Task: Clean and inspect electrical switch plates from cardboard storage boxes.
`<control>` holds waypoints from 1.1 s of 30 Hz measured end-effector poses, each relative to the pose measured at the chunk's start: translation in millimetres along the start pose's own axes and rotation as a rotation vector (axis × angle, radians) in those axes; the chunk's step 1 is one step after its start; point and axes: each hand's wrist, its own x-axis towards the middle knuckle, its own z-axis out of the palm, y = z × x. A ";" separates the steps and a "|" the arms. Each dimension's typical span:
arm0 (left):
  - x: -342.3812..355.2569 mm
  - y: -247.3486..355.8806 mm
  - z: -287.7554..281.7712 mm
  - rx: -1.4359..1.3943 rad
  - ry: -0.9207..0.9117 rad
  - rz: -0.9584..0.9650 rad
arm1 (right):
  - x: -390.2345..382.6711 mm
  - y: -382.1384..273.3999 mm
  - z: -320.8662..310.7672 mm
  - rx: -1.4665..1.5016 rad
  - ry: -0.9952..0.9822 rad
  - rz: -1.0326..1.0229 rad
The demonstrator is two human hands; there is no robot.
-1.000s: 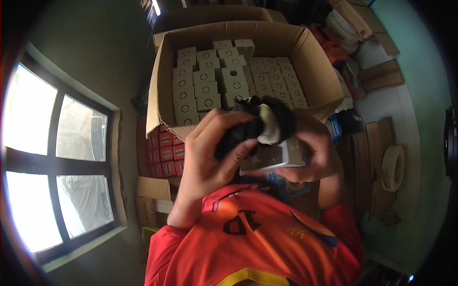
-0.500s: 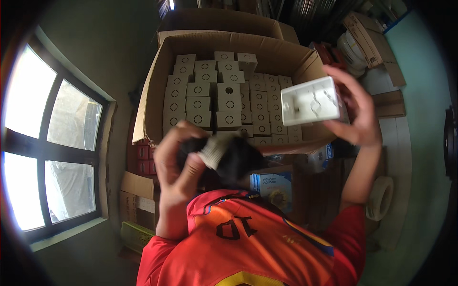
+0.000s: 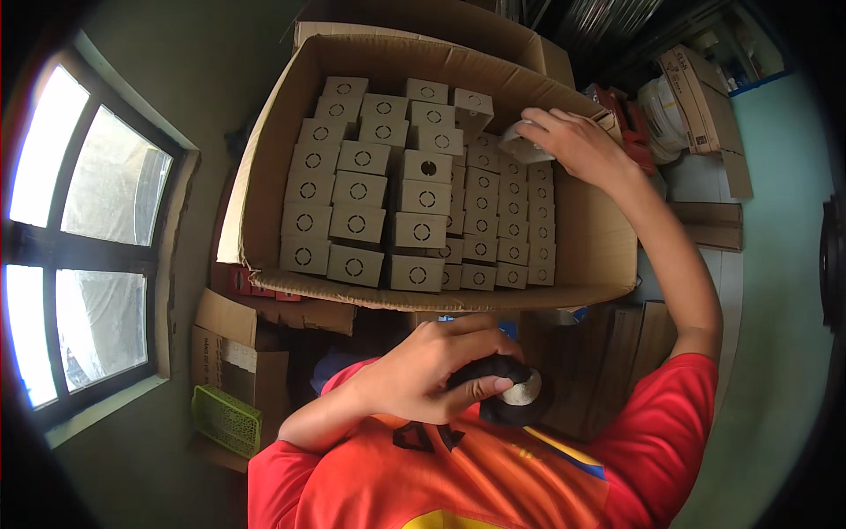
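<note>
Head view: the right hand (image 3: 575, 145) pinches a white plastic box (image 3: 525, 152) at the far end of small grey rectangular boxes (image 3: 481, 225) — the left hand (image 3: 445, 370), well apart, clasps a rounded black-and-white bundle (image 3: 522, 391).

Dark numerals (image 3: 426, 436), partly covered, on a red-orange shirt (image 3: 370, 476); dark print (image 3: 680, 63), probably lettering, on a carton (image 3: 702, 115) at upper right.

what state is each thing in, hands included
left hand: closed in a grip
dark bundle: gripped in left hand
right hand: gripping
held white box: partly covered by right hand
large carton: open, part filled
packed boxes: in rows
lower-left carton: flap open
green basket: looks tilted
</note>
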 end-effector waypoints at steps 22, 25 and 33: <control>-12.1 -0.6 0.9 -0.086 0.048 -0.055 | 12.7 14.1 69.5 -0.378 0.092 0.000; -16.8 -1.0 1.3 -0.090 0.082 -0.049 | 18.1 9.6 56.7 -0.282 0.041 -0.005; -31.7 1.9 -0.6 -0.039 0.077 -0.013 | -52.4 -55.4 -84.8 0.238 0.272 0.324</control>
